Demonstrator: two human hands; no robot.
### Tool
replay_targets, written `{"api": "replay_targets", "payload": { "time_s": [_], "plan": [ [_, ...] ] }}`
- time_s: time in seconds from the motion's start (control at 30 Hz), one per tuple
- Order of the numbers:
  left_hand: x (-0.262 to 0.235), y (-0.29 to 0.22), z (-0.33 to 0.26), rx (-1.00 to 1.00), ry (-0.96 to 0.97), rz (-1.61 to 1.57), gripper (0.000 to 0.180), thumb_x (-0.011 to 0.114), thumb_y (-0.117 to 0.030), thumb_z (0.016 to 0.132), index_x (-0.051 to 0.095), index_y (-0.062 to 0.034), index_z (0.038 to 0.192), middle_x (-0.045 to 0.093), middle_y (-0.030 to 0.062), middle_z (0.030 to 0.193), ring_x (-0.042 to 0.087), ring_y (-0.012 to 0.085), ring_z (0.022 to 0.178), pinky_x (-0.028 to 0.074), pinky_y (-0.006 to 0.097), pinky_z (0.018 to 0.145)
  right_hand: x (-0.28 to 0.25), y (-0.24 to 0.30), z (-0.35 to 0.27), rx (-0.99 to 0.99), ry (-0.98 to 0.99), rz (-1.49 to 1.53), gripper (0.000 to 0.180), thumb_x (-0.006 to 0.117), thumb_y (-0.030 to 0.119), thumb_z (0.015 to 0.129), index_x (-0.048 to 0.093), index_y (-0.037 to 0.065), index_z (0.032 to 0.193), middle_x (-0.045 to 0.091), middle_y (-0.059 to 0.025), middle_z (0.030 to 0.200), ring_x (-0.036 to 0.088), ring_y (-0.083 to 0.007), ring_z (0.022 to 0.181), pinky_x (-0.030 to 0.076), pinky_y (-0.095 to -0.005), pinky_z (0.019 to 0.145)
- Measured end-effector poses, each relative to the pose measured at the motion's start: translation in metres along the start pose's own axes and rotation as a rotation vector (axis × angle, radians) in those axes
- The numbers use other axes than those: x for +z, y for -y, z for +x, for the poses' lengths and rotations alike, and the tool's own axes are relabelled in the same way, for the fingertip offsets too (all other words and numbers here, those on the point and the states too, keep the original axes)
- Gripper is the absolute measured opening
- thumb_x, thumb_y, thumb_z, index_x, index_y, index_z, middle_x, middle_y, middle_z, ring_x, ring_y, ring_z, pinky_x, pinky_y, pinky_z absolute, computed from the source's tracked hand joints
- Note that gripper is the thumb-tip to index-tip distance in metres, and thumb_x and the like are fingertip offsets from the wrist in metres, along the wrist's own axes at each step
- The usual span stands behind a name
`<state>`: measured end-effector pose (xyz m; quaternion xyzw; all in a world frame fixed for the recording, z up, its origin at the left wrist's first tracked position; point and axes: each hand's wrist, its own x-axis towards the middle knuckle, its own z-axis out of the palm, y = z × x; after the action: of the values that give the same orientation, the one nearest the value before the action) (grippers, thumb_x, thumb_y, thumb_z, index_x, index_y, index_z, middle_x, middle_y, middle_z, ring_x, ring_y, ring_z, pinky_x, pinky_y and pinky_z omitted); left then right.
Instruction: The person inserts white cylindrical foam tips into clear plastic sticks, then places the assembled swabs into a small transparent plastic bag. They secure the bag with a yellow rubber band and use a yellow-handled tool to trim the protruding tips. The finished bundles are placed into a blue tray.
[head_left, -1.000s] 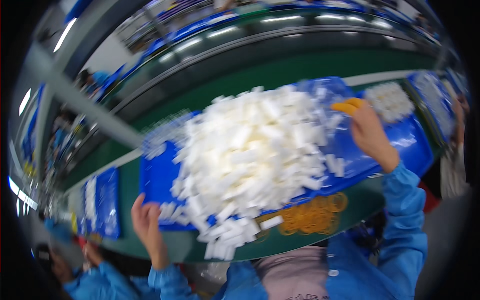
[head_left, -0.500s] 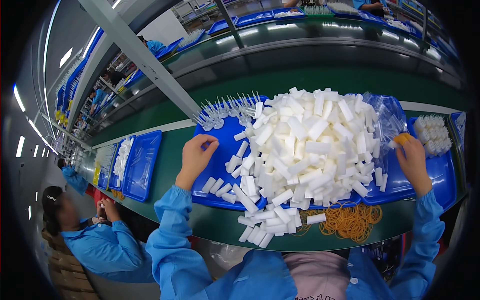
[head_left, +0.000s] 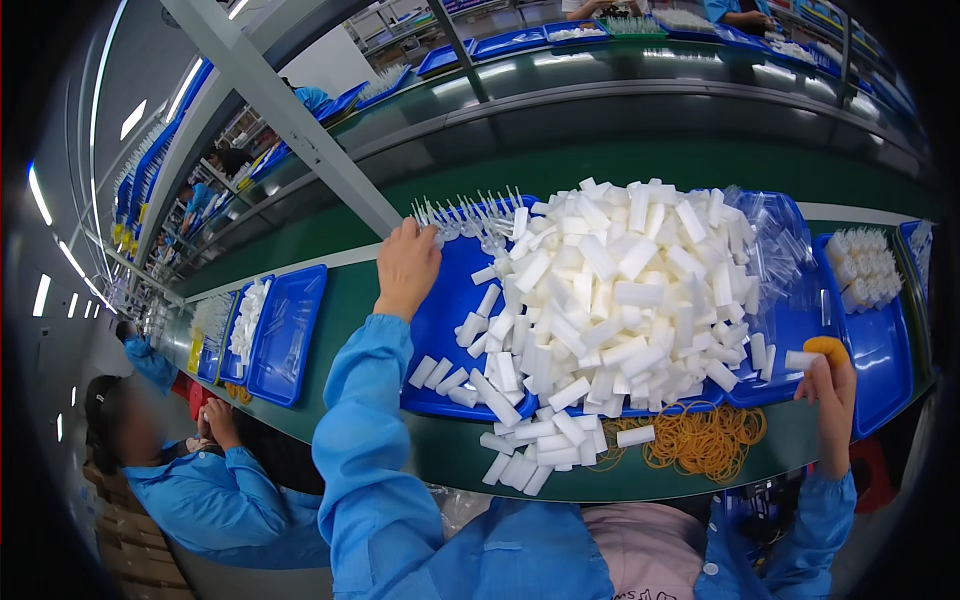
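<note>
My left hand [head_left: 408, 268] is at the far left corner of the blue tray [head_left: 440, 325], its bent fingers closed at a group of clear plastic pieces with thin upright stems [head_left: 475, 215]. The fingertips partly hide the piece they pinch. My right hand [head_left: 832, 405] is over the tray edge on the right, with an orange cover on one finger. Against that finger it grips a short white foam cylinder [head_left: 800, 360]. Between the hands rises a large heap of white foam cylinders [head_left: 620, 290]. Several more foam cylinders [head_left: 540, 445] lie at the table's near edge.
Orange rubber bands [head_left: 700, 440] lie in front of the heap. Clear tubes in a bag [head_left: 775, 240] rest behind it on the right, beside a bundle of white-tipped pieces [head_left: 865, 268]. A metal post [head_left: 290, 120] slants down at the left. A co-worker [head_left: 215, 490] sits at left.
My left hand has moved forward to the stemmed plastic pieces. My right hand has come back from the clear tubes toward me and now has a white foam cylinder.
</note>
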<state>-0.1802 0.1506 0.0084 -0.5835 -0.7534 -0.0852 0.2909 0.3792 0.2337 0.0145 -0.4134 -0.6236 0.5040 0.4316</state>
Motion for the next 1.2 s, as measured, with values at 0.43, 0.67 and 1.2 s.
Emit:
{"api": "replay_targets", "payload": {
  "time_s": [0.43,0.67,1.2],
  "plan": [
    [-0.188,-0.127,-0.144,-0.785,0.178,-1.873,0.032,0.07,-0.021,0.081,0.047,-0.0053,0.097,0.052,0.0075,0.093,0.059,0.0205,0.079,0.049,0.031,0.071,0.024,0.026,-0.07,0.053,0.085,0.25,0.014,0.051,0.003,0.08,0.058,-0.004,0.09,0.053,-0.0099,0.086,0.056,-0.0143,0.066,0.046,-0.0237,0.057],
    [-0.178,-0.235,-0.189,-0.618,0.412,-2.134,0.023,0.071,-0.012,0.078,0.052,-0.0001,0.08,0.047,0.0127,0.085,0.063,0.0257,0.072,0.059,0.038,0.062,0.041,0.008,-0.068,0.209,0.358,0.472,0.02,0.057,0.0,0.086,0.057,-0.003,0.106,0.058,-0.0076,0.1,0.057,-0.0145,0.093,0.045,-0.0277,0.083],
    [-0.159,-0.259,-0.16,-0.237,0.722,-2.007,0.022,0.067,0.004,0.076,0.065,-0.0021,0.097,0.054,0.0097,0.098,0.054,0.0157,0.089,0.043,0.026,0.078,0.046,-0.012,-0.074,0.386,0.39,0.608,0.02,0.061,0.003,0.086,0.057,0.0,0.105,0.06,-0.0041,0.097,0.056,-0.0113,0.091,0.045,-0.0259,0.082]
  ]
}}
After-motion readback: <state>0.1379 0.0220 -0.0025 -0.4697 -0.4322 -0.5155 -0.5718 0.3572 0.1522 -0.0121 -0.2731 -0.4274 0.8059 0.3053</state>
